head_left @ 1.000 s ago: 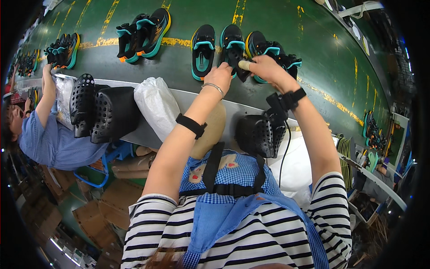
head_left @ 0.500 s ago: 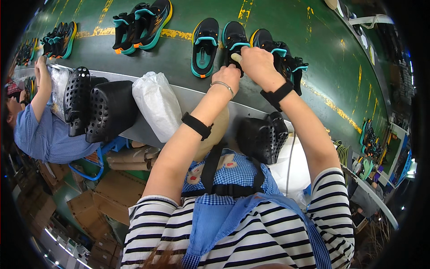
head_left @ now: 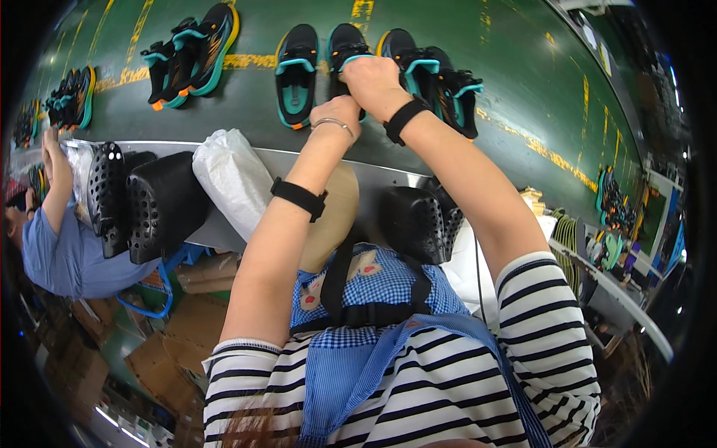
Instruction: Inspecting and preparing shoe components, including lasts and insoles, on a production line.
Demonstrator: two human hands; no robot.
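- The person has both hands on one black running shoe with teal lining [head_left: 346, 42], which sits toe pointing far on the green work surface [head_left: 515, 97], pretty much straight ahead.
- Right hand [head_left: 373, 81] is over the shoe's opening, fingers curled down. Can't tell what they're clamped on, if anything, because the back of the hand covers it.
- Left hand [head_left: 336, 112] is nearer and a bit to the left, bunched up around the heel end. Its fingertips are hidden too, so no call on its grip. The two hands look close to touching.
- The step looks like some fiddly work around the collar, judging by where the hands are. Best bet imo: let the left hand steady the heel so the shoe doesn't skate about, and let the right do the fine work.
- Go easy on the teal collar edge; yanking it could crease or fold the lining.
- The matching shoe [head_left: 296, 78] sits just to the left, toe far, opening in plain view. Handy reference for how the collar should lie.
- Elbow room is tight on the right: another black shoe [head_left: 396, 46] is just beside, so short, straight pulls toward the near side seem safer than sideways ones.
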